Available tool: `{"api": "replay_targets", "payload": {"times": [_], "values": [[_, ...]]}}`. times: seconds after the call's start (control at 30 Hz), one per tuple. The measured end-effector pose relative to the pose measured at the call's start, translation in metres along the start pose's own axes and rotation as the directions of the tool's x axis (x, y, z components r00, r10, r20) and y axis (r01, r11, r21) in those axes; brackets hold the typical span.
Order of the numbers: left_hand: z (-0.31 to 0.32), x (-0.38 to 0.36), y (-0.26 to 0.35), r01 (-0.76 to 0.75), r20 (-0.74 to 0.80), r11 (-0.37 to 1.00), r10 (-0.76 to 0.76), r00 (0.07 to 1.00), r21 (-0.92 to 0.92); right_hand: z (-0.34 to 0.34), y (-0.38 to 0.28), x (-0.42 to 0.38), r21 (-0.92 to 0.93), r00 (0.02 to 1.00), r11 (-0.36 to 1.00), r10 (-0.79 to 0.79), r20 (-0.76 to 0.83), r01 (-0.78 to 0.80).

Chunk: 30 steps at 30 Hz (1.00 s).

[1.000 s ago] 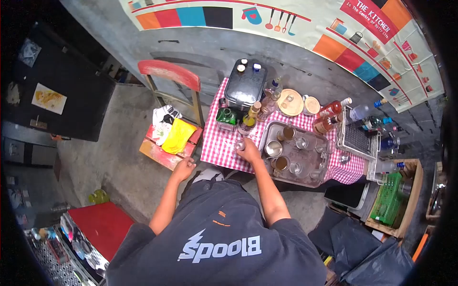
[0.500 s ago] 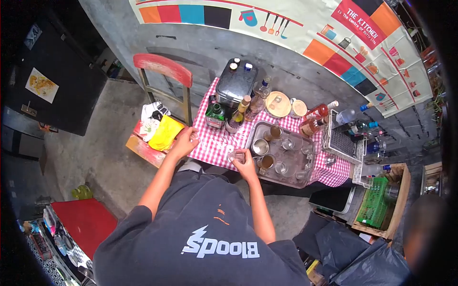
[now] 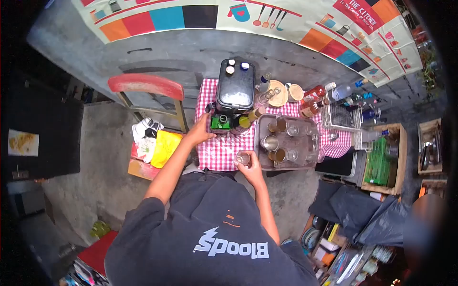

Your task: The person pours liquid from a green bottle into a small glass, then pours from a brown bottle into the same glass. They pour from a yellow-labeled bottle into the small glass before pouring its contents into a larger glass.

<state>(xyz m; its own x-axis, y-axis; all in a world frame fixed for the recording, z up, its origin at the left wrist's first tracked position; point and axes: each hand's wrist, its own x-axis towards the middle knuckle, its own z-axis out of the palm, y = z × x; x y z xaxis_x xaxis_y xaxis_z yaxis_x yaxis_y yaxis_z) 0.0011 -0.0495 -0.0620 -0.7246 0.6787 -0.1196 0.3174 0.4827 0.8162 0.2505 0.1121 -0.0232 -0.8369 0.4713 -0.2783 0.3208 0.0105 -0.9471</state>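
Centre of frame, red-and-white checked counter [image 3: 220,153]: square green glass bottle [image 3: 221,123], left hand [image 3: 198,132] covering its left side, finger closure uncertain; small clear glass [image 3: 243,158], held in right hand's [image 3: 251,170] fingers. Black lidded box [image 3: 236,88] stands behind; brown rectangular tray [image 3: 303,151] lies right, its far-right glasses indistinct.
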Motion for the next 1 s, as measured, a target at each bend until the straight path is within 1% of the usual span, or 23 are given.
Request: {"api": "replay_targets", "payload": {"times": [0.07,0.13,0.17,0.2,0.23,0.27,0.3,0.37,0.43,0.5,0.53,0.63,0.67,0.73,0.8,0.83,0.87,0.9,0.93,0.97,1.0], "values": [[0.003,0.011,-0.013,-0.072,0.038,0.997,0.072,0.997,0.007,0.011,-0.001,-0.002,0.060,0.997,0.998,0.024,-0.069,-0.020],[0.007,0.019,-0.022,-0.149,0.055,0.989,0.149,0.987,-0.002,0.020,-0.009,-0.005,0.033,0.992,0.998,0.057,-0.115,-0.054],[0.009,0.022,-0.027,-0.137,0.081,0.989,0.140,0.987,-0.047,0.024,-0.012,-0.009,0.019,0.987,0.997,0.079,-0.140,-0.077],[0.008,0.025,-0.027,-0.122,0.108,0.988,0.132,0.985,-0.091,0.029,-0.014,-0.012,0.044,0.982,0.996,0.080,-0.172,-0.073],[0.009,0.029,-0.029,-0.108,0.135,0.985,0.126,0.983,-0.133,0.032,-0.016,-0.014,0.012,0.978,0.996,0.090,-0.188,-0.089],[0.014,0.033,-0.037,-0.078,0.145,0.989,0.097,0.985,-0.129,0.035,-0.018,-0.018,-0.017,0.974,0.994,0.098,-0.206,-0.104],[0.014,0.037,-0.038,-0.102,0.154,0.982,0.127,0.980,-0.161,0.039,-0.017,-0.023,-0.046,0.968,0.992,0.105,-0.226,-0.118],[0.010,0.042,-0.034,-0.151,0.167,0.963,0.191,0.967,-0.225,0.048,-0.006,-0.030,-0.004,0.948,0.991,0.125,-0.293,-0.132],[0.009,0.045,-0.031,-0.167,0.185,0.964,0.205,0.961,-0.205,0.058,-0.002,-0.039,0.042,0.929,0.985,0.170,-0.330,-0.166],[0.010,0.047,-0.031,-0.182,0.190,0.966,0.216,0.958,-0.183,0.070,0.004,-0.045,0.158,0.909,0.973,0.213,-0.358,-0.166],[0.012,0.048,-0.034,-0.243,0.126,0.937,0.281,0.951,-0.252,0.074,0.009,-0.047,0.212,0.902,0.964,0.231,-0.365,-0.162],[0.012,0.048,-0.035,-0.214,0.168,0.961,0.243,0.955,-0.174,0.081,0.014,-0.047,0.172,0.910,0.966,0.242,-0.337,-0.194],[0.012,0.047,-0.034,-0.217,0.131,0.961,0.240,0.962,-0.168,0.082,0.016,-0.045,0.168,0.915,0.970,0.222,-0.337,-0.173],[0.013,0.049,-0.038,-0.234,0.132,0.941,0.272,0.953,-0.244,0.083,0.012,-0.041,0.162,0.923,0.977,0.186,-0.337,-0.138],[0.010,0.045,-0.038,-0.255,0.116,0.918,0.301,0.947,-0.303,0.083,0.004,-0.036,0.173,0.920,0.971,0.214,-0.328,-0.164],[0.007,0.041,-0.035,-0.221,0.125,0.936,0.263,0.957,-0.275,0.081,0.000,-0.032,0.176,0.921,0.969,0.221,-0.321,-0.171],[0.002,0.035,-0.034,-0.186,0.131,0.952,0.223,0.966,-0.244,0.079,0.006,-0.028,0.176,0.935,0.976,0.176,-0.307,-0.126],[-0.006,0.028,-0.031,-0.151,0.135,0.966,0.181,0.974,-0.209,0.076,0.003,-0.025,0.153,0.945,0.981,0.163,-0.283,-0.123],[-0.013,0.020,-0.027,-0.157,0.126,0.958,0.191,0.973,-0.239,0.072,-0.003,-0.021,0.131,0.955,0.984,0.150,-0.257,-0.119],[-0.018,0.014,-0.023,-0.090,0.144,0.965,0.128,0.981,-0.245,0.068,-0.006,-0.017,0.111,0.963,0.987,0.141,-0.230,-0.118],[-0.022,0.007,-0.020,-0.089,0.122,0.965,0.122,0.985,-0.245,0.065,-0.007,-0.013,0.097,0.967,0.990,0.124,-0.222,-0.105]]}}
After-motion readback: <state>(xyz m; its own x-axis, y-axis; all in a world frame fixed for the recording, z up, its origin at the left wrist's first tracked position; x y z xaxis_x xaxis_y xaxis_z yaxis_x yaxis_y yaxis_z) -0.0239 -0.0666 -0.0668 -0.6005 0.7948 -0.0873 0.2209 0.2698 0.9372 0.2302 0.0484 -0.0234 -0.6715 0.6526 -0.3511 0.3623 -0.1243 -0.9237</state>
